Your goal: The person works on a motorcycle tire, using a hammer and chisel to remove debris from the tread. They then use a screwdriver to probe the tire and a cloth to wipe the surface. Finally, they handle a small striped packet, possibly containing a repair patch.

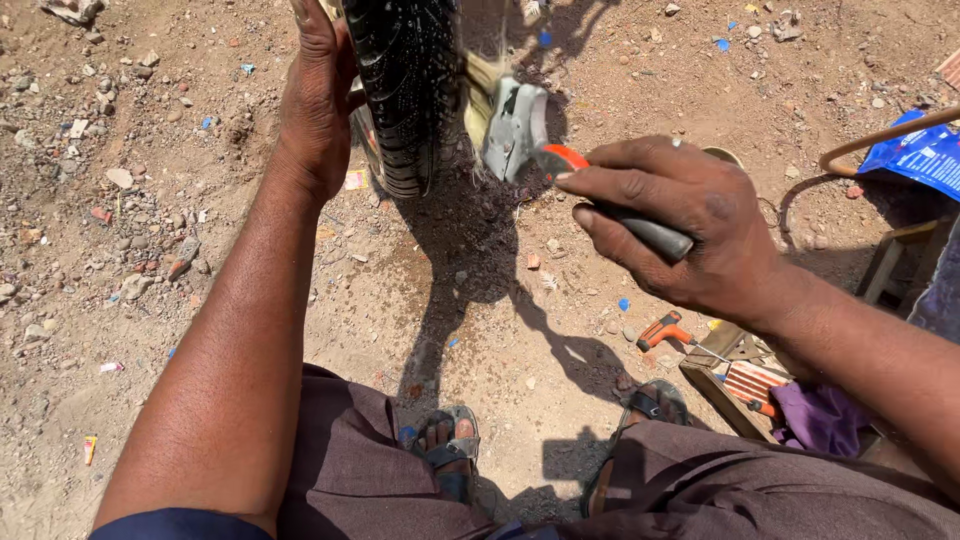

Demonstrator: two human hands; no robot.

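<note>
I am looking down at a black tyre [408, 90] at twelve o'clock, its top cut off by the frame edge. My left hand [315, 95] is lying flat against its sidewall, fingertips out of view. My right hand [680, 225] is gripping a grey brush [530, 135], bristles blurring against the tread. At two o'clock, a crumpled blue package [925, 155] is lying half cut off on the dirt ground [200, 200].

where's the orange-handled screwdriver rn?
Head view, lower right: the orange-handled screwdriver lies on the dirt below the right hand, beside the wooden box.
</note>
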